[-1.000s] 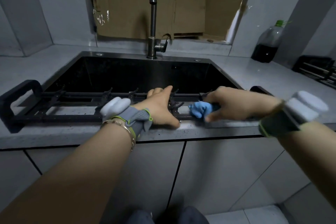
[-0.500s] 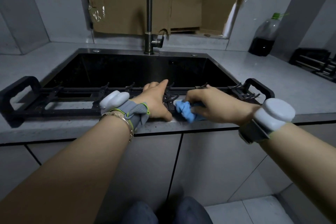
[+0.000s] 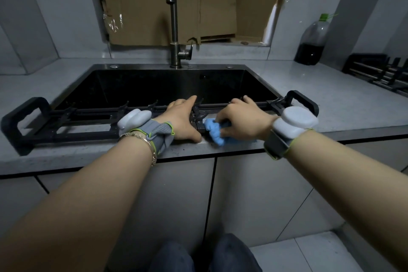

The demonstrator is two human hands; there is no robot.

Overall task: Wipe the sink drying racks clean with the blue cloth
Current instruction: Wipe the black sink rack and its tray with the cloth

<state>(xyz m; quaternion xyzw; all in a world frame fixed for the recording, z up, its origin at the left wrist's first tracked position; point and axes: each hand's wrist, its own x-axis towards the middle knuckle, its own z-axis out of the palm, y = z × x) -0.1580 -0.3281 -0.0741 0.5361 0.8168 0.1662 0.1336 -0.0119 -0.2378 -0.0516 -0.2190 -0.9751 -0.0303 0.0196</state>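
Head view: the blue cloth [image 3: 213,131], soft, light and bunched, sits at frame centre on the near rail of the black rack [image 3: 88,135], which spans the front of the sink [image 3: 154,86]. The right hand [image 3: 242,120] curls its fingers round the cloth, pinching it against the rail. The left hand [image 3: 181,121] lies flat on the rack, fingers straight, thumb spread. The rack looks rigid and matte; its upright prongs [image 3: 123,107] will likely snag fabric, so a wadded grip suits.

Left hand [image 3: 184,120] flat on black drying rack [image 3: 66,123], right hand [image 3: 241,120] gripping blue cloth [image 3: 213,131]
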